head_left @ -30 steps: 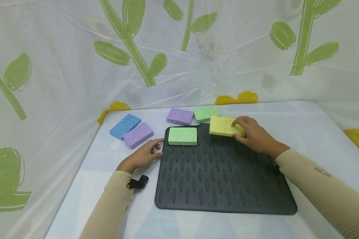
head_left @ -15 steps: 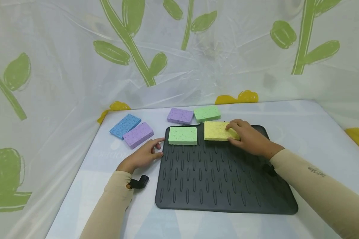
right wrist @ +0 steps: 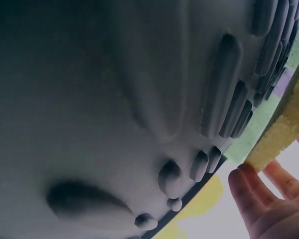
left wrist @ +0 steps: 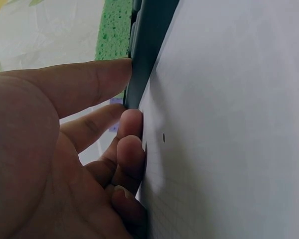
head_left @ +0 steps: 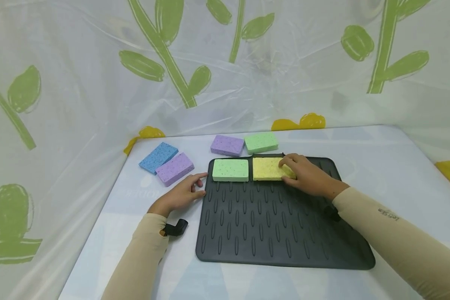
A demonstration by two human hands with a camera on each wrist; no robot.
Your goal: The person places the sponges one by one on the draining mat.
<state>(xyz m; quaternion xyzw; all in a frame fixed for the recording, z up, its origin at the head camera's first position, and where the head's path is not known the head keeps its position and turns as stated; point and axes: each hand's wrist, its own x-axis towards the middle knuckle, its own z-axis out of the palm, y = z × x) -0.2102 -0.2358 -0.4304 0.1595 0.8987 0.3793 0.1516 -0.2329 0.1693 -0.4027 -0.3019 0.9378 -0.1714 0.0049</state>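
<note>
Head: the right hand (head_left: 308, 177) is pinching the yellow sponge (head_left: 268, 169) over the far side of the mat (head_left: 263, 212) — fingers hiding its right end. The left hand (head_left: 180, 193), thumb and index spread, is touching the mat's edge. Left wrist: a green sponge (left wrist: 113, 35) is barely showing. Right wrist: the yellow sponge is being cropped.

Mat (head_left: 270, 225), two sponges (head_left: 230, 170) along far edge — second pair (head_left: 226, 146) behind, third (head_left: 174, 168) left

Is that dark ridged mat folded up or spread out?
Spread out: in the head view, the mat lies open across the table, its ridged top facing up.
</note>
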